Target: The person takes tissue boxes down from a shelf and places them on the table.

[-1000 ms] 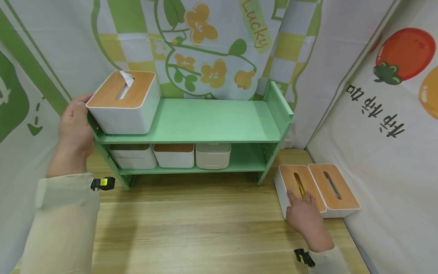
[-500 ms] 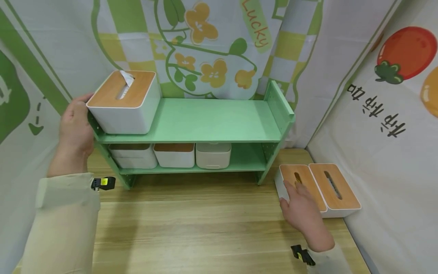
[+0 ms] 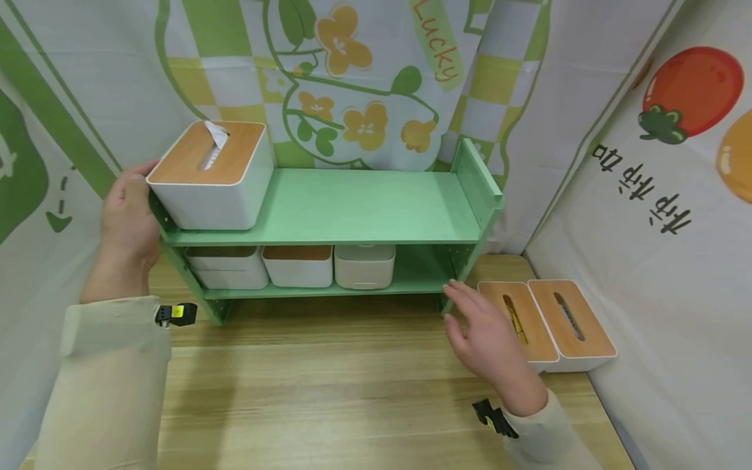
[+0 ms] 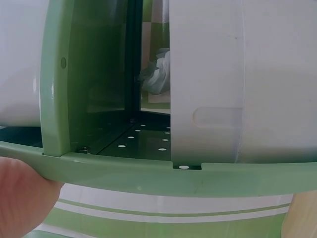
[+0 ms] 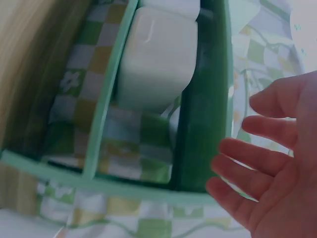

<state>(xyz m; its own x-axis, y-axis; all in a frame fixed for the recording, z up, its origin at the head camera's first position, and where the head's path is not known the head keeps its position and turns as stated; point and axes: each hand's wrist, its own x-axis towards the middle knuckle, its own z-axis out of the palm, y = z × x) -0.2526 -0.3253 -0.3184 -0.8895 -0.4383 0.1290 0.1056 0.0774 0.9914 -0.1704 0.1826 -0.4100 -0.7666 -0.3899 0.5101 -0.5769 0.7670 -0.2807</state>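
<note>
A green two-tier shelf (image 3: pixel 364 202) stands on the wooden table. My left hand (image 3: pixel 130 212) grips its left side panel beside the upper tier; part of that hand (image 4: pixel 25 198) shows against the green edge in the left wrist view, with some fingers hidden. My right hand (image 3: pixel 490 336) is held with extended fingers near the shelf's right leg, holding nothing. The right wrist view shows the spread fingers of that hand (image 5: pixel 272 168) beside the shelf frame. Partly behind it are a white tissue box (image 3: pixel 536 326) with a wooden lid and gold in its slot, and a second tissue box (image 3: pixel 572 320).
A larger tissue box (image 3: pixel 211 202) with a tissue sticking out sits at the upper tier's left. Below are a white box (image 3: pixel 229 271), a wooden-lidded box (image 3: pixel 298 269) and a cream box (image 3: pixel 365 269). Printed cloth walls (image 3: pixel 646 294) enclose the table (image 3: pixel 329 391).
My right hand has left the top of the nearer tissue box and moved left, to the shelf's right leg. The left hand stays on the shelf's side.
</note>
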